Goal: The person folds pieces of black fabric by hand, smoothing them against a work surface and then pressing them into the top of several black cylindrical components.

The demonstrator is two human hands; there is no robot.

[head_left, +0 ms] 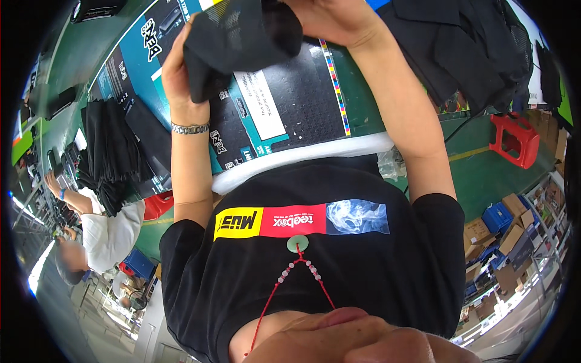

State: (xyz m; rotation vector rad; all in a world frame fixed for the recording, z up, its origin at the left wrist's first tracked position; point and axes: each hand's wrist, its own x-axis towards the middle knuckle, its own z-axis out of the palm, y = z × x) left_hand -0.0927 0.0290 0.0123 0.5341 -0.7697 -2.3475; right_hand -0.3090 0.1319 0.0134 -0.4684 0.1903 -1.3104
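Before us a table (358, 112) bears a printed sheet (305, 91). One black pile (457, 48) lies at two o'clock, a second pile (112, 142) at nine. At eleven, above the sheet, we hold a black cloth (239, 45): our left hand (180, 78) clasps its side; our right hand (339, 21), at twelve, is partly cut off; we cannot tell its grip.
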